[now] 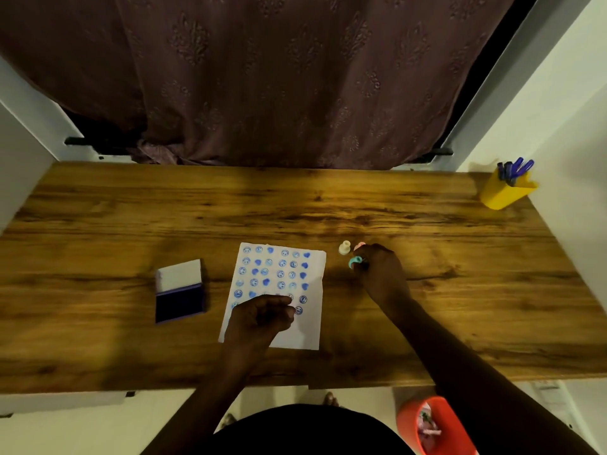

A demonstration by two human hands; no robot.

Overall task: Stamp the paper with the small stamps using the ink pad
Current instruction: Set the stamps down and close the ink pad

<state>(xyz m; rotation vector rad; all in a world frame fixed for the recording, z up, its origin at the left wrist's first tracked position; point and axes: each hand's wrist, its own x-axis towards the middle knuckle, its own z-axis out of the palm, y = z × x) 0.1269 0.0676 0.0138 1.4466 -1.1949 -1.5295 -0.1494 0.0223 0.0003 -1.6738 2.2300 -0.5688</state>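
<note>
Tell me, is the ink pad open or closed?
Open. The ink pad has its white lid folded back and its dark blue ink surface exposed, left of the paper.

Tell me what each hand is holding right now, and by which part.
The right hand pinches a small teal plastic stamp; which part is hidden by the fingers. The left hand rests on the white stamped paper, seemingly holding nothing.

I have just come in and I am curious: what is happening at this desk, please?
A person is stamping a sheet of paper on a wooden desk. Blue smiley and heart prints already fill most of the sheet. The left hand rests on its lower part. The right hand holds a teal stamp beside a cream stamp and a pink one, right of the paper. The ink pad lies open to the left.
</note>
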